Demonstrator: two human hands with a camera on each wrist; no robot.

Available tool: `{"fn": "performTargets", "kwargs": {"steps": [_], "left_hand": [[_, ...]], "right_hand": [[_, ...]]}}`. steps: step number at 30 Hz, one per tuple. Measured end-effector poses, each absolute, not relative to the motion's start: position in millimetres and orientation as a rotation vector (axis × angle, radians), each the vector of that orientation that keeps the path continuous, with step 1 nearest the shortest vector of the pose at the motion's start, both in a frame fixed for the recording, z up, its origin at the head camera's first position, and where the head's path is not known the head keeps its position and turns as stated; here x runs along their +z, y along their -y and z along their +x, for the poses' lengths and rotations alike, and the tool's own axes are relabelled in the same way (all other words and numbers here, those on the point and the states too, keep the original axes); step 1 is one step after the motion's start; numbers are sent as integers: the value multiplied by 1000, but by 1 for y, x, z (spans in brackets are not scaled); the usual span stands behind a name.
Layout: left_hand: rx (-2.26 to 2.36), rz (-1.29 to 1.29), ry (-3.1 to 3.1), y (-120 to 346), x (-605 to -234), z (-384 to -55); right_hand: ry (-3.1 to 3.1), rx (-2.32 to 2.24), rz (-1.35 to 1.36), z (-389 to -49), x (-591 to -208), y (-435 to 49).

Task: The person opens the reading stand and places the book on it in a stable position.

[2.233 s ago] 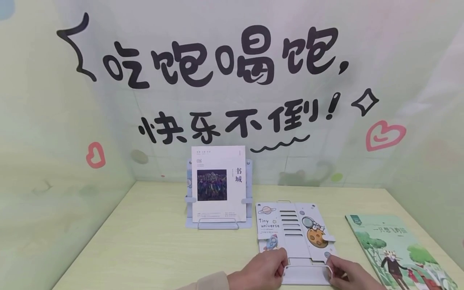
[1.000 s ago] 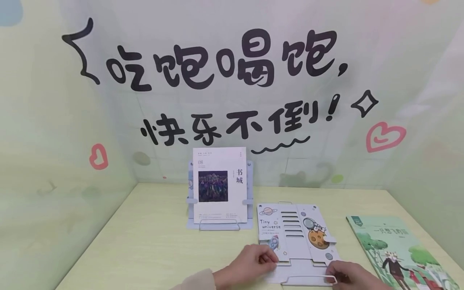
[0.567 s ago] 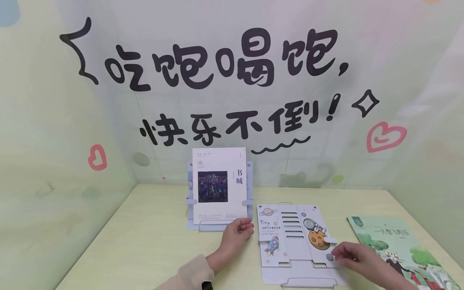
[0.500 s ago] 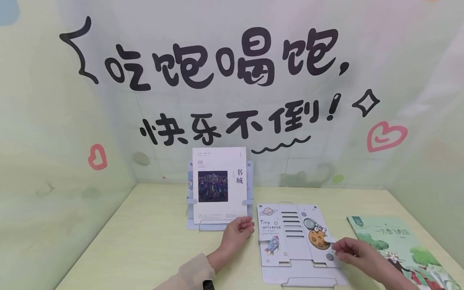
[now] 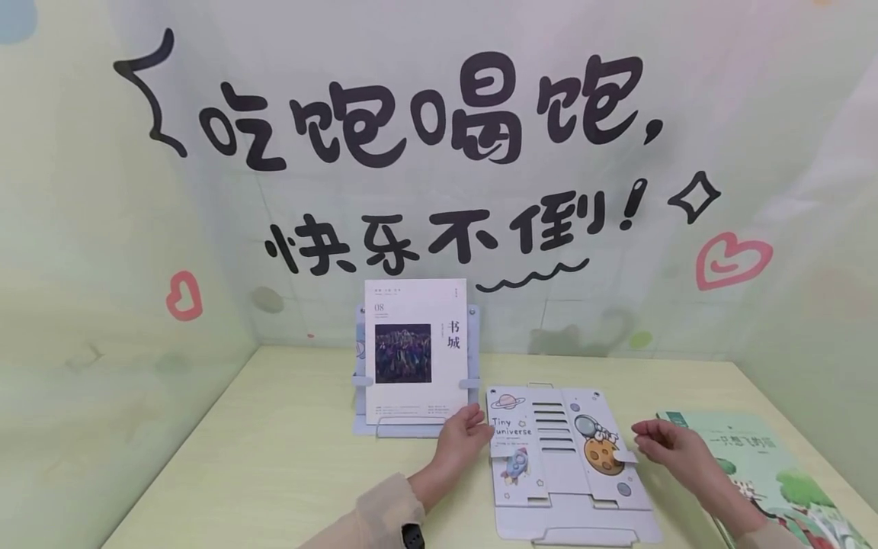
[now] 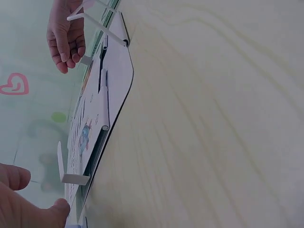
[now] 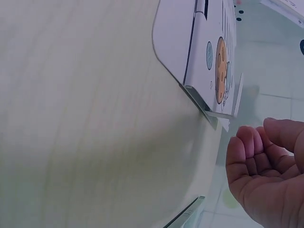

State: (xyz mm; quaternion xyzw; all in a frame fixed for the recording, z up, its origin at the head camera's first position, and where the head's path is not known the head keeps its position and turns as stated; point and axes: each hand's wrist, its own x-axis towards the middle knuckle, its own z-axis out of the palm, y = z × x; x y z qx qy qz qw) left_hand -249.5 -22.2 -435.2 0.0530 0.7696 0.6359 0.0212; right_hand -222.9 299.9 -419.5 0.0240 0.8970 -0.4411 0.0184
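Note:
A white folding book stand [image 5: 562, 473] with space drawings lies low on the table, its wire page holder [image 5: 585, 536] folded down at the front. My left hand [image 5: 458, 448] is at the stand's left edge, fingertips close to the printed panel, with nothing held. Off the right edge, beside the small side clip [image 5: 624, 456], hovers my right hand [image 5: 675, 450] with loosely bent fingers around nothing. In the right wrist view a gap shows between those fingers [image 7: 240, 147] and the panel.
Behind my left hand a blue book stand [image 5: 473, 396] holds a white book [image 5: 414, 351] upright. A green picture book [image 5: 789, 473] lies at the right, partly under my right forearm. A printed curtain [image 5: 439, 183] encloses the table [image 5: 274, 457] at the back and sides.
Both hands have let go of the stand's front part and moved up along its two sides. The wire page holder has tipped down toward the front.

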Motion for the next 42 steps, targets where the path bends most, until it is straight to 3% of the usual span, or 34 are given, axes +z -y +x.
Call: {"fn": "performTargets", "kwargs": {"steps": [17, 33, 42], "left_hand": [[1906, 30, -2317, 11, -439, -257], [1985, 81, -2280, 8, -444, -261], [2151, -98, -2159, 3, -446, -262]], "right_hand": [[-2740, -1310, 150, -254, -431, -291], [-2682, -1391, 229, -258, -435, -288], [-2650, -1449, 269, -259, -437, -288]]}}
